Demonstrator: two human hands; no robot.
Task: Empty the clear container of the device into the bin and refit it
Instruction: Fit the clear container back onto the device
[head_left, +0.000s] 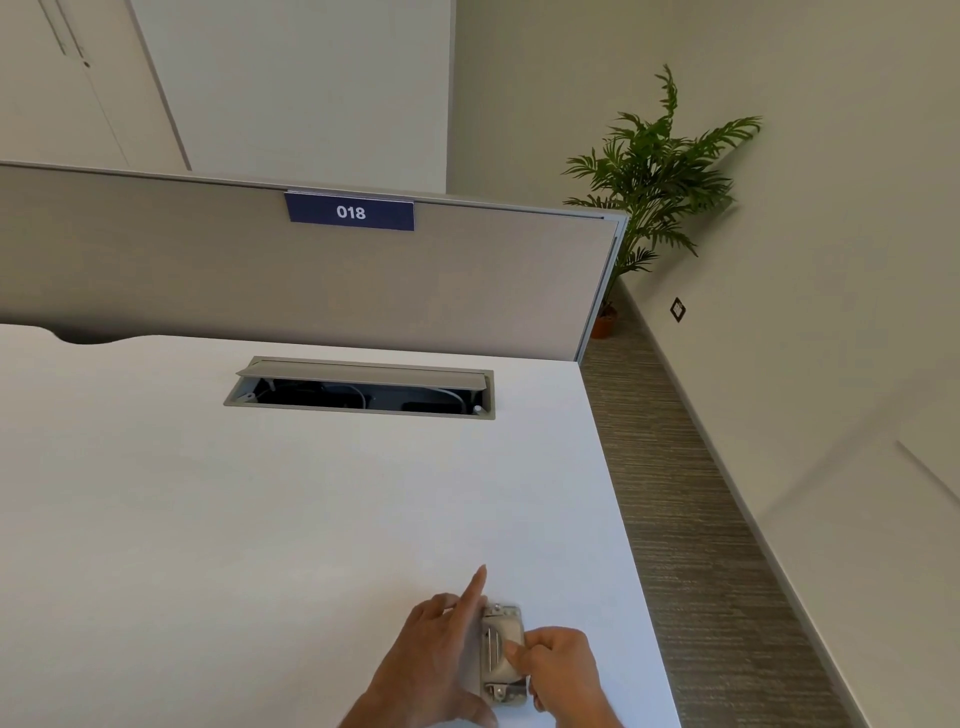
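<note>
A small grey device with metal fittings at both ends lies on the white desk near its front right corner. My left hand presses against the device's left side, forefinger stretched forward and thumb along the near end. My right hand grips the device's right side, thumb on top of it. The clear container is hard to tell apart from the body of the device. No bin is in view.
An open cable hatch is set into the desk further back. A grey partition with a blue "018" sign stands behind. Carpeted floor and a potted plant lie to the right, past the desk edge.
</note>
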